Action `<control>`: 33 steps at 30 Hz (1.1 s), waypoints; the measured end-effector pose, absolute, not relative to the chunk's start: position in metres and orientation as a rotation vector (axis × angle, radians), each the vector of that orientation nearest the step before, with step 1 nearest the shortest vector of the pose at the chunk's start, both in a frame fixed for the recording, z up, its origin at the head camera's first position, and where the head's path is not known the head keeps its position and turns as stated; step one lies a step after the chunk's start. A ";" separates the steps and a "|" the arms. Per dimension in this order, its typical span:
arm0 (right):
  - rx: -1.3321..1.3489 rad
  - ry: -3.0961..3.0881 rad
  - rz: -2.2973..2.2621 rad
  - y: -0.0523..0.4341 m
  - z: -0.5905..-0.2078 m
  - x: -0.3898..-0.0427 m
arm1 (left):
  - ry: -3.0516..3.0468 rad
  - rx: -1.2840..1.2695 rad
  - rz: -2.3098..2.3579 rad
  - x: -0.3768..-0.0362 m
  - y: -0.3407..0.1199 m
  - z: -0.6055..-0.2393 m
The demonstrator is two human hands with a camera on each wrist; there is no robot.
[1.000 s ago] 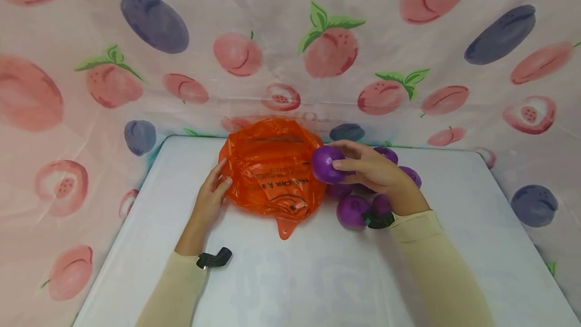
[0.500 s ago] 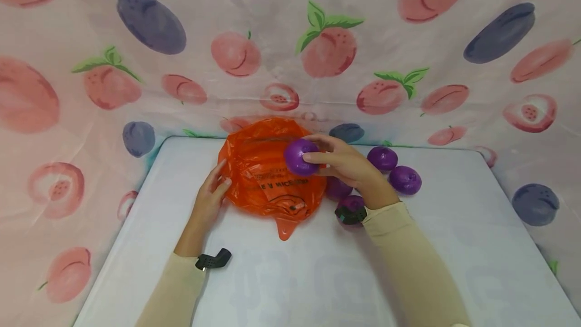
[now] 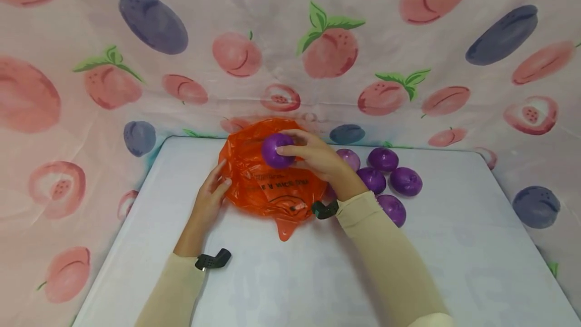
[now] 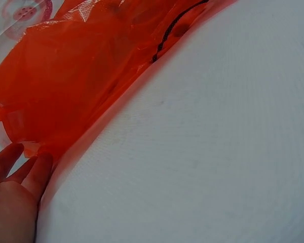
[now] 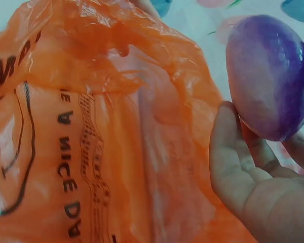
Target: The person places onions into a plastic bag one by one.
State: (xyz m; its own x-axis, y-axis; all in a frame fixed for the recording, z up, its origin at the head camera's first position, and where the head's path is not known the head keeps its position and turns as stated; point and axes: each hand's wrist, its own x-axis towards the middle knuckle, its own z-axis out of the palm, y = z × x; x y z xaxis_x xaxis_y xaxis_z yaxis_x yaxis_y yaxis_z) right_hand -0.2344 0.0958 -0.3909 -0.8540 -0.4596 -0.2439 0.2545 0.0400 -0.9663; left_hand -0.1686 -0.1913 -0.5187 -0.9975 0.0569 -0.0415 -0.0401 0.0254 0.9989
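Note:
An orange plastic bag [image 3: 245, 185] with printed lettering and a smiling face lies on the table, its mouth spread. At its left edge my left hand [image 3: 211, 193] holds the film between thumb and fingers; in the left wrist view, fingertips [image 4: 43, 161] meet the bag's corner. My right hand [image 3: 315, 155] grips a shiny, round purple fruit [image 3: 274, 150] and overlaps the bag's upper part in the head view. Up close in the right wrist view, the purple fruit [image 5: 266, 76] shows a paler side and sits in the fingers beside the bag.
Right of the bag, several more purple fruits [image 3: 405, 181] lie in a loose cluster on the white table [image 3: 476, 246], one of them paler [image 3: 349, 157]. My right forearm partly covers the cluster. A fruit-patterned cloth [image 3: 281, 64] hangs behind the table.
My right hand has carried the purple fruit leftward from the cluster's side to over the bag, uncovering more of the fruits. My left hand and the bag have stayed nearly still.

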 end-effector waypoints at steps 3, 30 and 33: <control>-0.197 1.824 -1.875 0.087 -0.394 -0.239 | 2.207 0.023 2.139 -0.169 -0.191 -0.518; -0.033 2.040 -1.638 0.034 -0.434 -0.266 | 2.230 0.032 2.122 -0.169 -0.192 -0.517; -0.026 2.044 -1.620 0.033 -0.441 -0.269 | 2.238 0.030 2.105 -0.169 -0.193 -0.518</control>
